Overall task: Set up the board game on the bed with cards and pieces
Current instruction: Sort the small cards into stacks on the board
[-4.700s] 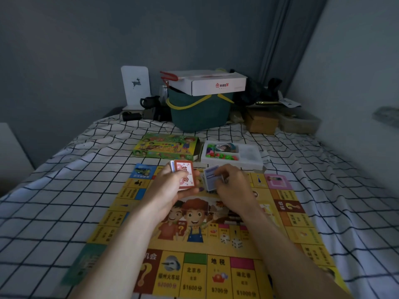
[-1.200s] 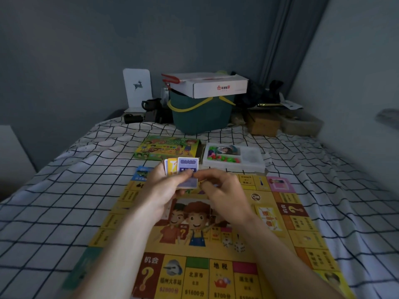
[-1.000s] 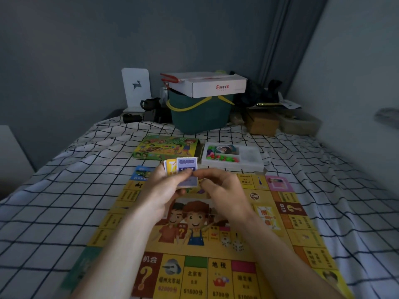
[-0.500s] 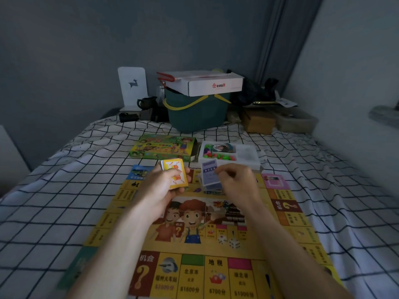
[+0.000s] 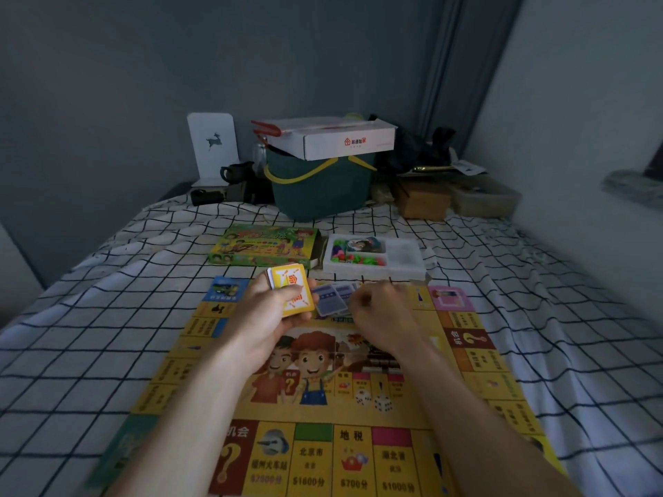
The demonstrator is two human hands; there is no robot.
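Observation:
A yellow game board (image 5: 466,356) lies flat on the checked bed sheet. My left hand (image 5: 272,317) grips a stack of cards (image 5: 290,292) with a yellow-backed card on top, held above the board's far edge. My right hand (image 5: 380,313) is curled just to the right of it, its fingertips on several blue-backed cards (image 5: 333,299) fanned low over the board. Two white dice (image 5: 375,399) rest on the board's middle. Behind the board sit the green game box (image 5: 263,247) and a white tray (image 5: 405,261) with coloured pieces.
A dark green basket (image 5: 319,188) with a white carton (image 5: 333,138) on top stands at the bed's head. A white deer sign (image 5: 213,145), a dark cup and cardboard boxes (image 5: 423,199) line the back. Walls close in on the left and right.
The blue cards left the left-hand stack with my right hand, which moved right and lowered them toward the board. A yellow card now tops the stack.

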